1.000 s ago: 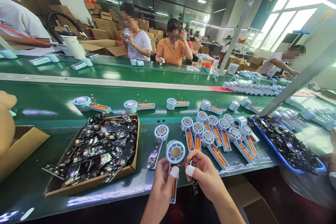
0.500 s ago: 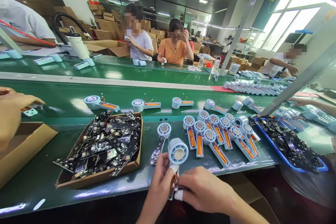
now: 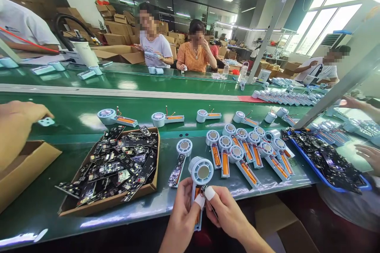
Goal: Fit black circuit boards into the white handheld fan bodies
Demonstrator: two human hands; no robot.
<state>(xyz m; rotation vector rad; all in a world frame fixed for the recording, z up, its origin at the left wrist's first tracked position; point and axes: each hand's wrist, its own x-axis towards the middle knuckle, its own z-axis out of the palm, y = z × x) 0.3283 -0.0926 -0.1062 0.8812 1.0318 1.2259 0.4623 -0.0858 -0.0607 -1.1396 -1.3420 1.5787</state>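
Observation:
My left hand grips the handle of a small white fan unit with a round grille head and an orange battery in its open handle. My right hand pinches a thin dark circuit board against the handle's right side. White finger cots cover both thumbs. Both hands hover at the near edge of the green bench. Another fan unit with a fitted board lies just beyond my left hand.
A cardboard tray of black circuit boards sits to the left. Several open fan units lie to the right, others ride the green conveyor. A blue tray of boards is far right. Neighbours' hands reach in at both sides; people sit opposite.
My right hand has lifted from low over the handle back to its right side, thumb up near the fan head. The left neighbour's hand set a small white part onto the belt.

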